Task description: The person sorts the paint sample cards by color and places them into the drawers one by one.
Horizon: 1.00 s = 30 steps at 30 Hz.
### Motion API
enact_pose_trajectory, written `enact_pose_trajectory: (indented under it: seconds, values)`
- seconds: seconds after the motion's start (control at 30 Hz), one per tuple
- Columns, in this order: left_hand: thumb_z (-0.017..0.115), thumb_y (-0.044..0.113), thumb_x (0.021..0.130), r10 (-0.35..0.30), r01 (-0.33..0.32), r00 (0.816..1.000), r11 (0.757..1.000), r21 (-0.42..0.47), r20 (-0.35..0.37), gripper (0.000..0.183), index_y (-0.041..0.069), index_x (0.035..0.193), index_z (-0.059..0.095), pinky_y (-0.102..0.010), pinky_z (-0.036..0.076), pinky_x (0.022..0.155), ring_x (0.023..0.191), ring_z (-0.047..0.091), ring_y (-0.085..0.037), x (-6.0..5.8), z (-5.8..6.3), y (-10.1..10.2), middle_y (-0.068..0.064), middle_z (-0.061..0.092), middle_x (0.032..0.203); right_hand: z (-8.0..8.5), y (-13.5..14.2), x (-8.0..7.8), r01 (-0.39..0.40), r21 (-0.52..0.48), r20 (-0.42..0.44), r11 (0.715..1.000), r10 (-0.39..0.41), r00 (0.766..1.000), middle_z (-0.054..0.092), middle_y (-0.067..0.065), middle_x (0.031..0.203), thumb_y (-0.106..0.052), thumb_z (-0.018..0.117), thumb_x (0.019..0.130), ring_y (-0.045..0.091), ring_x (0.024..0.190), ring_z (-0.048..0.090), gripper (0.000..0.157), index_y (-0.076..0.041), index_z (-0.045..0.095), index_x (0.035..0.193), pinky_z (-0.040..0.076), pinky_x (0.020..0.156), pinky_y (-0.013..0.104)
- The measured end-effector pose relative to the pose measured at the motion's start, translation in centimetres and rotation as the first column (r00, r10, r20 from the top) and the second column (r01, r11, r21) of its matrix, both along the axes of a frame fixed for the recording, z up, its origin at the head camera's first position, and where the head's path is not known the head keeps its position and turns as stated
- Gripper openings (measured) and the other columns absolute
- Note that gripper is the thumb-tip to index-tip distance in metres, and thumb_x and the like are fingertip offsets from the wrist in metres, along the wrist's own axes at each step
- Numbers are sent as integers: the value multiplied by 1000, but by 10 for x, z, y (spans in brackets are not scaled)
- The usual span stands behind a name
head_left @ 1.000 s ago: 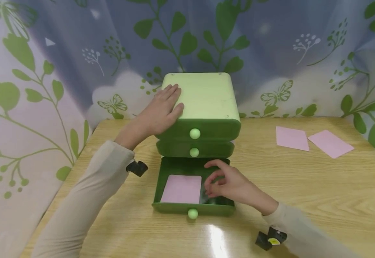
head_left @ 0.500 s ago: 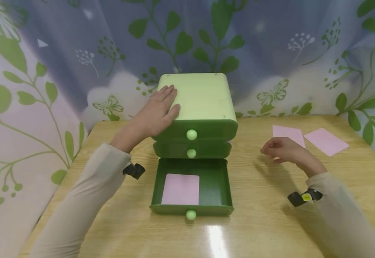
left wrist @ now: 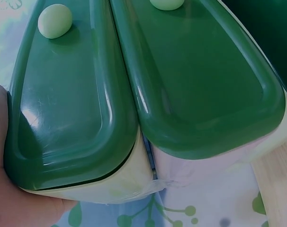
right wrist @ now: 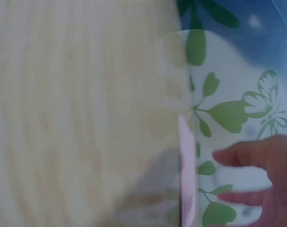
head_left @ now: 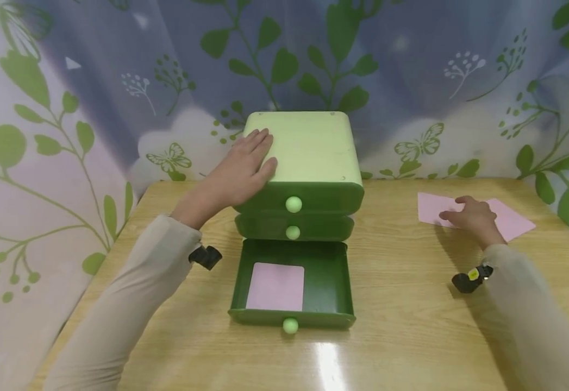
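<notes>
A small drawer cabinet (head_left: 313, 146) with a pale green top and dark green drawer fronts stands on the table. My left hand (head_left: 237, 171) rests on the left of its top, fingers straight; in the left wrist view, part of that hand (left wrist: 11, 189) lies along the cabinet's side. The bottom drawer (head_left: 327, 277) is pulled out, with a pink card (head_left: 275, 287) lying in its left part. To the right, my right hand (head_left: 476, 217) hovers over two pink cards, a left card (head_left: 430, 208) and a right card (head_left: 513, 220). Its thumb and fingers (right wrist: 243, 156) are spread apart, holding nothing.
Above the pulled-out drawer, the middle drawer (head_left: 264, 227) and top drawer (head_left: 255, 202) are pushed in, each with a round pale knob. A wooden table (head_left: 387, 336) carries everything. Behind it hangs a leaf-patterned cloth (head_left: 401, 81).
My right hand has left the bottom drawer and moved right and away from me to above the two pink cards. The left hand stays on the cabinet; the card in the drawer has not moved.
</notes>
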<state>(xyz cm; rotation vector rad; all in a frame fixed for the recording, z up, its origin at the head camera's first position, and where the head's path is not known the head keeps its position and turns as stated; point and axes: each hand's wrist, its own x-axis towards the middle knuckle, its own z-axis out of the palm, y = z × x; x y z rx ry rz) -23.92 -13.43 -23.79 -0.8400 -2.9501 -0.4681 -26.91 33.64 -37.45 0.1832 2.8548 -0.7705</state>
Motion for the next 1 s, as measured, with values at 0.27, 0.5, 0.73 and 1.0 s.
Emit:
enact_pose_trajectory:
  seconds: [0.27,0.5,0.73,1.0]
  values:
    - [21,34,105,0,0,1000,1000,-6,10,62,-4,153,10,-41,-4,118,148,-3,-29,0,-1,1,-18,4,160,-11,-3,-8,-180,120,47,976,175,983,10,50,139,-42,49,98,72,121,6,76,10,21,146,19,92,76]
    - [21,35,105,-4,4,1000,1000,-15,13,62,-3,153,10,-40,-5,118,148,-3,-28,0,0,3,-17,3,160,-9,6,-14,-146,114,53,983,140,989,1,52,139,-49,49,96,74,119,5,89,16,14,145,26,88,79]
    - [22,35,105,-9,9,1000,1000,-7,4,63,-3,153,11,-39,-5,118,148,-3,-28,0,1,4,-17,4,161,-10,17,-14,-18,68,105,998,11,994,-18,49,139,-65,36,94,77,116,-19,99,4,-8,149,6,85,87]
    - [21,34,105,4,-4,1000,1000,-7,-5,62,-3,153,12,-39,-4,118,148,-3,-28,0,4,1,-17,4,160,-4,18,-11,-245,103,219,964,219,951,-11,46,142,-65,28,96,73,121,-13,96,11,-3,148,-2,85,87]
